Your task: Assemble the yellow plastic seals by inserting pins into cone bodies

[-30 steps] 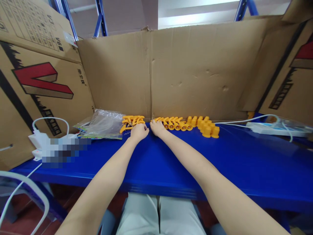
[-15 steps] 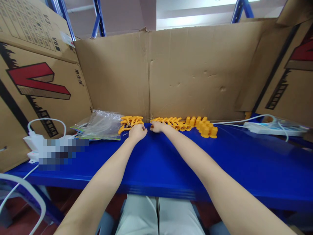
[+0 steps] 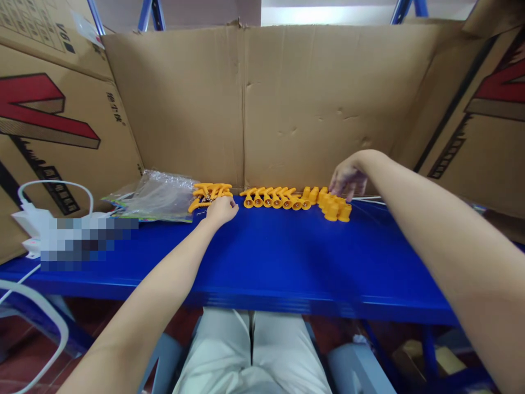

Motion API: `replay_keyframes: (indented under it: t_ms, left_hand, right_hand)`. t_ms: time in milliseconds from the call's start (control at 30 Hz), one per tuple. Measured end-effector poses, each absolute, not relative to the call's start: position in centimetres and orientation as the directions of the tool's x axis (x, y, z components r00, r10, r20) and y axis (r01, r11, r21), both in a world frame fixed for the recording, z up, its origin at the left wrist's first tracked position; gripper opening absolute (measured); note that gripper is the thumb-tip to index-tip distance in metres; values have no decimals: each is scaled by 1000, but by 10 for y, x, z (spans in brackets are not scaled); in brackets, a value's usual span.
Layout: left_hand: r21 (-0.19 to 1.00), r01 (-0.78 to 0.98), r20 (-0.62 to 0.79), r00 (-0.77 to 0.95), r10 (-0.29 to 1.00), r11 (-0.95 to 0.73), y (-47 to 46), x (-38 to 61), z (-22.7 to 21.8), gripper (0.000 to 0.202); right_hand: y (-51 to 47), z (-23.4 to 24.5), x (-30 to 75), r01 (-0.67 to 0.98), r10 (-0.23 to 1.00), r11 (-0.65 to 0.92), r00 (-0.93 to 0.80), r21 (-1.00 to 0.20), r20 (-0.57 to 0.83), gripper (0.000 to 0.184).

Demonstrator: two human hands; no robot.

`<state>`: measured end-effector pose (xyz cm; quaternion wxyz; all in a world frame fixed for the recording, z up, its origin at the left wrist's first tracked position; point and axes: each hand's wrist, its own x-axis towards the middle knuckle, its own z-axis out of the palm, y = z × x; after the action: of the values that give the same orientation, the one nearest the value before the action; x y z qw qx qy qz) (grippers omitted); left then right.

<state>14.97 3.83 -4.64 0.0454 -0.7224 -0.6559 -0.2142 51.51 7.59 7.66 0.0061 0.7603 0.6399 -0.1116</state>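
Small orange plastic parts line the back of the blue shelf [image 3: 287,257]. A heap of T-shaped ones [image 3: 207,194] lies at the left, a row of them [image 3: 273,198] sits in the middle, and a cluster of upright orange caps [image 3: 334,207] stands at the right. My left hand [image 3: 220,210] rests curled on the shelf beside the heap; what its fingers hold is hidden. Above the cap cluster hovers my right hand [image 3: 348,178], fingers bent downward, with nothing visible in them.
Cardboard walls [image 3: 320,104] enclose the shelf at the back and both sides. A clear plastic bag [image 3: 153,197] lies left of the orange heap. A white charger with its cable [image 3: 28,221] sits at the far left. My light trousers show below the shelf edge.
My right hand has left the middle row and swung right to hover over the cap cluster. My left hand stays by the heap. The camera has tilted down slightly.
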Motion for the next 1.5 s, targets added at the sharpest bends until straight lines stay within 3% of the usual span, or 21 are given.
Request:
replay_keyframes:
  t_ms: [67, 133, 267, 367, 500, 733, 900, 1100, 1300, 1500]
  left_hand:
    - [216, 967, 371, 50, 927, -139, 39, 149, -47, 25]
    - [222, 965, 367, 49, 929, -139, 39, 149, -47, 25]
    - [224, 964, 366, 55, 929, -145, 39, 149, -48, 24]
    - [226, 964, 361, 49, 931, -138, 39, 149, -47, 23]
    - [232, 964, 364, 40, 931, -133, 40, 149, -48, 24]
    - [242, 958, 358, 57, 932, -151, 43, 148, -50, 24]
    - [254, 953, 339, 75, 938, -168, 42, 149, -49, 24]
    - [264, 949, 333, 81, 939, -175, 40, 151, -50, 24]
    - [335, 941, 376, -179, 909, 47, 34, 136, -32, 28]
    - [298, 932, 367, -311, 877, 206, 38, 104, -35, 37]
  right_hand:
    - [62, 70, 525, 956, 897, -263, 193, -130, -397, 45]
    - [51, 62, 528, 931, 818, -339, 222, -133, -531, 39]
    - [45, 48, 529, 930, 803, -309, 144, -198, -579, 33]
    - [48, 42, 528, 933, 830, -256, 77, -254, -552, 27]
    - [49, 34, 517, 928, 884, -263, 121, -265, -452, 11]
    - [50, 6, 484, 957, 947, -179, 105, -229, -302, 23]
    - [54, 0, 468, 977, 975, -166, 141, -138, -172, 14]
    - [51, -10, 455, 964, 972, -231, 235, -130, 15, 12]
    - [45, -22, 450, 909, 936, -295, 337, -293, 101, 14]
    - [39, -25, 457, 891, 964, -241, 266, -386, 11, 18]
